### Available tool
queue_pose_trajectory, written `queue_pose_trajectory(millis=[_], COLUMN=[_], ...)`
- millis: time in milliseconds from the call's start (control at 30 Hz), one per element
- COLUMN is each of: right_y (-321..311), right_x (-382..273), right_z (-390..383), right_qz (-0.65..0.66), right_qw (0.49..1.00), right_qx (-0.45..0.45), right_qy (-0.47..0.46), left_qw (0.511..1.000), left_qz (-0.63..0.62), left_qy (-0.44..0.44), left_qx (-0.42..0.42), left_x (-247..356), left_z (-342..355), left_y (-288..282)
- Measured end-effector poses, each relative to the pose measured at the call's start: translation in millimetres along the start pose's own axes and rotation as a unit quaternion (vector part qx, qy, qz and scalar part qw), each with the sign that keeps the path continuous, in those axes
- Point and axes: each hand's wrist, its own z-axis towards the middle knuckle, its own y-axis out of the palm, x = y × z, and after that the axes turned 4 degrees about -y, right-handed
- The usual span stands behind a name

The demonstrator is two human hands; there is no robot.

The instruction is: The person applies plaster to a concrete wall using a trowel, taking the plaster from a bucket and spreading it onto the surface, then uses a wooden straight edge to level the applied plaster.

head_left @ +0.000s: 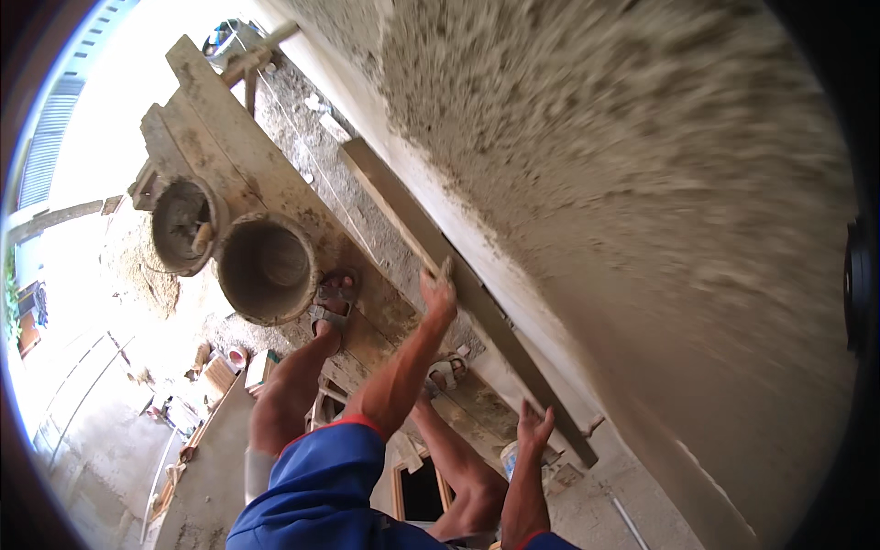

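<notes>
A long, narrow, grey-brown plasterer's straightedge (pixel 502 332) slants alongside the wall, from the upper middle down to the lower right. My left hand (pixel 440 291) is closed around its near edge, about midway along. Toward the lower end, my right hand (pixel 534 429) grips the same edge, thumb and a finger showing and the other fingers partly hidden. Beside the straightedge rises a wall (pixel 642 238) coated in wet grey mortar, rough at the top and smoother lower down, blurred on the right.
My sandalled feet stand on mortar-stained scaffold planks (pixel 220 119). On the planks to my left are a mortar-caked bucket (pixel 266 270) and a smaller bucket (pixel 183 225) with a wooden-handled tool inside. Below left lie a sand heap (pixel 137 261) and scattered blocks.
</notes>
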Motion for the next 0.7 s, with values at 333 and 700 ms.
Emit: queue_pose_trajectory(millis=[333, 700], right_y=[2, 15], right_x=[92, 64], right_z=[266, 321], right_qz=[-0.055, -0.111], right_qw=[0.997, 0.974], right_qx=[0.044, 0.158], right_qy=[-0.037, -0.116], left_qw=[0.988, 0.963], left_qz=[0.086, 0.069], left_qy=[-0.125, -0.259], left_qx=[-0.015, -0.026], left_x=[-151, -275], left_z=[219, 263], left_y=[1, 19])
